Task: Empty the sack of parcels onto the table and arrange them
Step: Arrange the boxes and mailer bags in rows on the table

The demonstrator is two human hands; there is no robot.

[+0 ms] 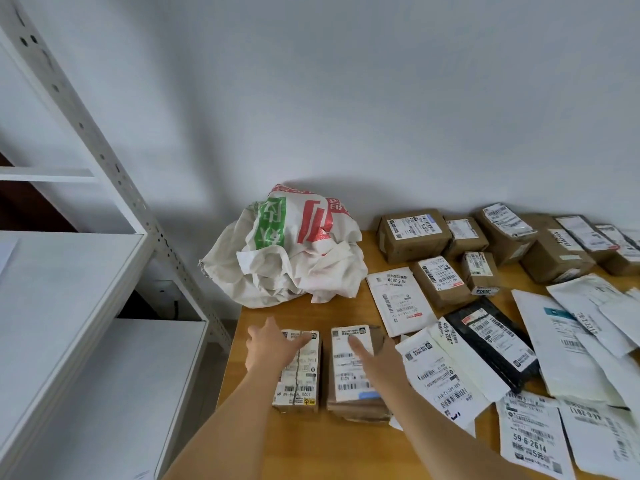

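A crumpled white sack with red and green print lies slumped at the back left corner of the wooden table. Two brown boxes with white labels sit side by side near the table's left edge. My left hand rests with straight fingers on the left box. My right hand lies flat on the right box. To the right, several cardboard parcels stand along the wall, with white mailer envelopes and a black mailer laid out in front of them.
A white metal shelving unit stands close against the table's left side. A bare white wall runs behind the table. Overlapping white mailers cover the right part of the tabletop.
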